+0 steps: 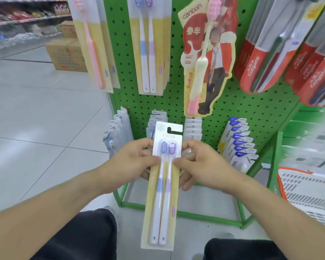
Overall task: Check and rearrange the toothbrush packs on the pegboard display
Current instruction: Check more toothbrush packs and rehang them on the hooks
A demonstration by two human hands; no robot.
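Observation:
A two-brush toothbrush pack (162, 194), with one blue and one purple brush on a yellow and white card, hangs upright in front of the green pegboard (176, 76). My left hand (133, 162) pinches its left edge below the brush heads. My right hand (197, 164) pinches the right edge at the same height. Matching two-brush packs (148, 44) hang on a peg above. A pink single-brush pack (91, 44) hangs at the upper left. A red and yellow canban pack (204, 59) hangs right of centre.
Red Colgate packs (289, 53) hang at the upper right. Rows of small packs (238, 143) fill the lower pegs behind my hands. A white and orange basket (308, 194) stands at the right. Cardboard boxes (64, 55) sit on the tiled floor at the left.

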